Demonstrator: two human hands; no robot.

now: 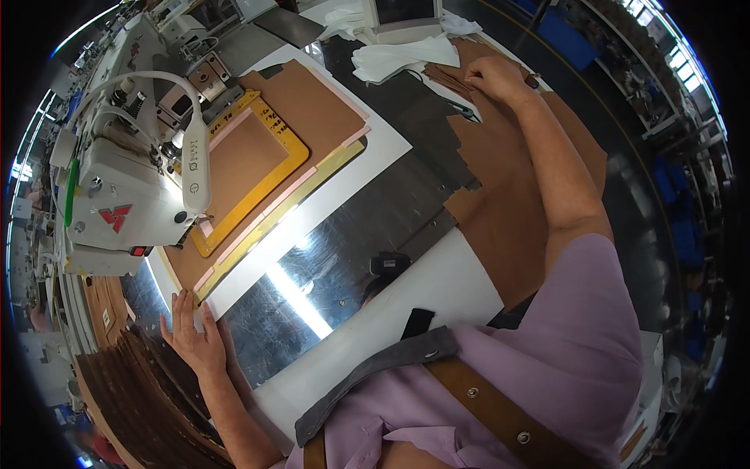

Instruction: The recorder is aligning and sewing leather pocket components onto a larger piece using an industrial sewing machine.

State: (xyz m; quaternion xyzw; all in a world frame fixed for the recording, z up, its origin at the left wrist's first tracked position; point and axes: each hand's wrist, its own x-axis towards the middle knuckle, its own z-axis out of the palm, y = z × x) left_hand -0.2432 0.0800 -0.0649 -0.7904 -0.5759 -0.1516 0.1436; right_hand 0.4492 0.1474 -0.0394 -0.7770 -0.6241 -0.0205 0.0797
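Head view. The left hand (pixel 195 338), nearer the panel (pixel 332 113), has its fingers extended and slightly apart, grasping nothing visible; its fingertips meet the panel's near corner, pressure indeterminate. From this hand the panel lies ahead and to the right, its long axis running diagonally away from the fingertips. The yellow frame (pixel 262 197) lies on the panel, ahead-right of the same hand, its visible long side roughly parallel to that axis; the machine (pixel 129 207), ahead-left of the hand, hides part of it. The right hand (pixel 498 80), well apart from the panel, is curled over brown pieces (pixel 447 78); an onlooker cannot tell whether it grips any. These point leftward from it, the snips (pixel 467 112) lying just nearer the wearer.
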